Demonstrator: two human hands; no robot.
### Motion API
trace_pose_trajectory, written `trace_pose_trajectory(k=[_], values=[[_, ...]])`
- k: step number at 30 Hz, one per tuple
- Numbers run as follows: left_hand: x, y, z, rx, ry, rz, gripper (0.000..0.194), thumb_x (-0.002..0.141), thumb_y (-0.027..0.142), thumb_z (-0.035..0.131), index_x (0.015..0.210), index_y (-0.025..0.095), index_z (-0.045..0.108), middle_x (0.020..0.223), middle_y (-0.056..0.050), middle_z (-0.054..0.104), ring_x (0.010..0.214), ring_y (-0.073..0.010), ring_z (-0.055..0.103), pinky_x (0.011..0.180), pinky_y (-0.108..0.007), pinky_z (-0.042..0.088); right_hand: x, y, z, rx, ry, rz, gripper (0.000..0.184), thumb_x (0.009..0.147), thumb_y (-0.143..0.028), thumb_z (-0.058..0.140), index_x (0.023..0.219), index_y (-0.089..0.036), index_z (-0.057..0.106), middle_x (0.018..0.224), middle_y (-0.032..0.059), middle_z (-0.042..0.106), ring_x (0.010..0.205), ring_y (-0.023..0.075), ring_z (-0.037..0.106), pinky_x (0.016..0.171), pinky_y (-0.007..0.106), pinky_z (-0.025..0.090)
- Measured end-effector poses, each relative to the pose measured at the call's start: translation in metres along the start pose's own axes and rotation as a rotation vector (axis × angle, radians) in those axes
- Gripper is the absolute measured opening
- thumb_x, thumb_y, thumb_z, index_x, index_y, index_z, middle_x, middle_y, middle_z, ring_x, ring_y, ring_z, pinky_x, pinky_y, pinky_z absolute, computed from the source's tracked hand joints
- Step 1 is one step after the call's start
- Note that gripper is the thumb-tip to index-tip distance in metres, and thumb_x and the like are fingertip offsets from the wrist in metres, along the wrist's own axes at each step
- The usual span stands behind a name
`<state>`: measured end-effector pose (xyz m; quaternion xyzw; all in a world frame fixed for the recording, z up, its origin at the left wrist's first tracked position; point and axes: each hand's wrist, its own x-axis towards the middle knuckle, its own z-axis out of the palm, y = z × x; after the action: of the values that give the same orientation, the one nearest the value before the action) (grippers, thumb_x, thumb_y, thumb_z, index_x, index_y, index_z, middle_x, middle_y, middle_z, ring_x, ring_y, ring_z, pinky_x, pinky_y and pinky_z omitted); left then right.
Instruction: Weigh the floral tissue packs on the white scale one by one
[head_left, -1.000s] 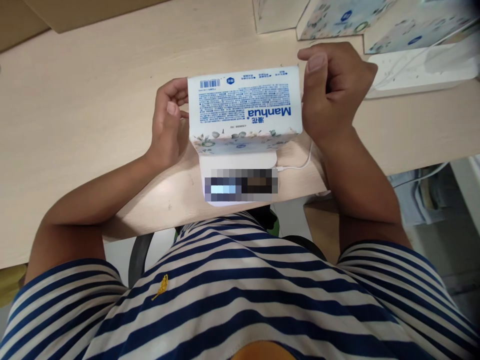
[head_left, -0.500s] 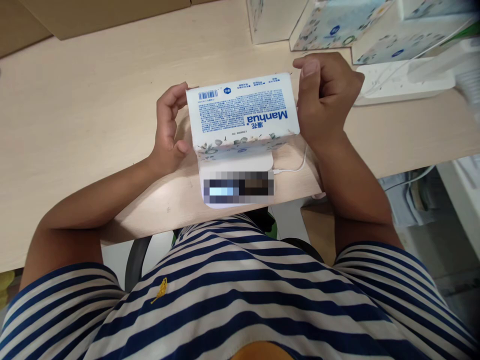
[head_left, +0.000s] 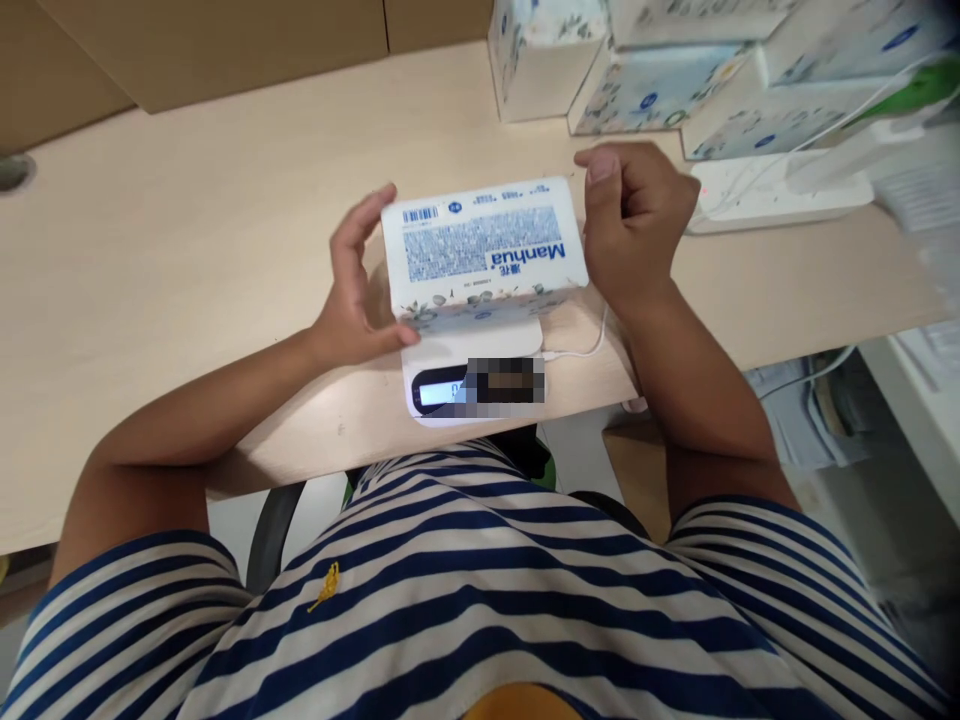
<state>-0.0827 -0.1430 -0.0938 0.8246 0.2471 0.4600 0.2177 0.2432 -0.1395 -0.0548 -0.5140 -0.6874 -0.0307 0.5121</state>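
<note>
A white tissue pack [head_left: 480,245] with blue "Manhua" print and a floral edge sits over a white kitchen scale [head_left: 525,338]; whether its full weight rests there I cannot tell. My left hand [head_left: 356,290] is spread in a C at the pack's left end, fingertips by the far corner and thumb by the near one. Beside the right end is my right hand [head_left: 634,220], its fingers curled in with the thumb against the index finger and nothing visible in them. The scale's display [head_left: 441,391] is lit, its reading partly blurred out.
More tissue packs [head_left: 637,95] are stacked at the back right. A white power strip [head_left: 780,190] lies in front of them. A white cable [head_left: 581,352] runs from the scale's right side. Brown cardboard boxes [head_left: 262,45] stand along the back left of the desk [head_left: 187,230].
The tissue pack has come down slightly toward the scale. My left hand's thumb has stretched out to the pack's near corner. My right hand stays curled beside the pack.
</note>
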Motion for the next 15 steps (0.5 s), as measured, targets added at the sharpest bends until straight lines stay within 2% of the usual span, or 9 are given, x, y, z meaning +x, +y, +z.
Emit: trace_pose_trajectory(k=[3,6,8,11,13,15], values=[[0.0,0.008,0.003,-0.037,-0.071,-0.053,0.129,0.078,0.091,0.077,0.171,0.049,-0.003,0.175,-0.008,0.027,0.166,-0.0477,0.036,0.131,-0.073,0.037,-0.004,-0.007,0.0,0.019,0.032,-0.004,0.068,0.113,-0.069,0.039,0.105,-0.018,0.084,0.09,0.0074,0.082,0.08,0.0164,0.075,0.074,0.031,0.057],[-0.002,0.015,-0.002,-0.09,-0.099,-0.111,0.129,0.084,0.073,0.086,0.171,0.05,-0.005,0.166,-0.011,0.041,0.154,-0.0422,0.053,0.128,-0.072,0.047,-0.01,-0.007,0.002,0.056,0.005,0.043,0.061,0.111,-0.063,0.046,0.108,-0.017,0.085,0.076,0.0054,0.076,0.068,0.0169,0.072,0.068,0.031,0.057],[-0.007,0.016,-0.016,-0.075,-0.105,-0.154,0.131,0.083,0.068,0.088,0.172,0.047,-0.006,0.159,-0.013,0.049,0.149,-0.0405,0.058,0.127,-0.071,0.05,-0.014,-0.003,0.006,0.064,0.002,0.094,0.057,0.109,-0.061,0.049,0.108,-0.018,0.086,0.068,0.0034,0.072,0.061,0.0167,0.067,0.065,0.03,0.055],[-0.018,0.007,-0.058,0.034,-0.016,-0.259,0.133,0.079,0.066,0.093,0.171,0.044,0.0,0.161,-0.017,0.047,0.149,-0.0412,0.058,0.123,-0.068,0.054,-0.017,0.004,0.009,0.1,-0.008,0.143,0.056,0.106,-0.062,0.053,0.107,-0.017,0.086,0.058,0.0003,0.062,0.051,0.0156,0.057,0.058,0.031,0.049],[-0.028,-0.008,-0.099,0.139,0.125,-0.365,0.134,0.074,0.068,0.095,0.17,0.039,0.006,0.164,-0.02,0.043,0.151,-0.0432,0.057,0.12,-0.067,0.056,-0.018,0.005,0.008,0.114,-0.019,0.172,0.058,0.105,-0.063,0.053,0.108,-0.015,0.087,0.055,-0.0011,0.058,0.048,0.0144,0.051,0.055,0.031,0.045],[-0.036,-0.027,-0.143,0.257,0.3,-0.475,0.141,0.066,0.071,0.098,0.17,0.031,0.01,0.164,-0.024,0.044,0.153,-0.0462,0.055,0.123,-0.068,0.053,-0.019,0.005,0.006,0.116,-0.029,0.185,0.06,0.104,-0.064,0.053,0.109,-0.014,0.087,0.054,-0.0018,0.056,0.047,0.014,0.048,0.054,0.031,0.043]])
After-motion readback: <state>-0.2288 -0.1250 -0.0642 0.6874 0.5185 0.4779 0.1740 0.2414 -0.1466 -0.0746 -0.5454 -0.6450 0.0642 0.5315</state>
